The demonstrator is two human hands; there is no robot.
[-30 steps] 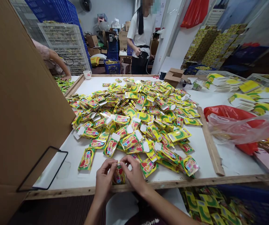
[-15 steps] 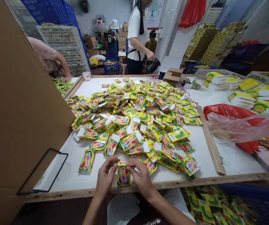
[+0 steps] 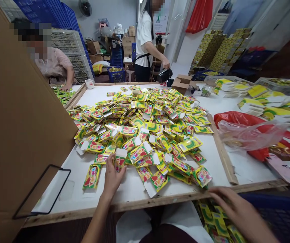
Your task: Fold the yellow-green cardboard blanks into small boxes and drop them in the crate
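Observation:
My left hand [image 3: 113, 177] is closed on a small yellow-green printed carton [image 3: 120, 164] at the near edge of the heap, its white end flap standing up. Around it spreads a large pile of similar cartons [image 3: 140, 126], several with white flaps sticking out. One separate carton [image 3: 91, 176] lies flat to the left of the hand. My right hand [image 3: 232, 204] is beyond the table's front edge at the right, fingers stretched out, with nothing visible in them. Below it stands a blue crate [image 3: 258, 206] with many cartons [image 3: 219, 219] inside.
A big cardboard box [image 3: 28, 128] blocks the left, with a black wire frame [image 3: 44, 190] beside it. A wooden strip [image 3: 222, 150] divides the table; red and clear bags [image 3: 251, 135] lie right of it. Across the table, a person [image 3: 145, 40] holds a black kettle [image 3: 164, 76].
The carton that both hands held is gone from them. My right hand has moved right, over the crate. My left hand has moved forward and taken another carton. The far kettle has tilted.

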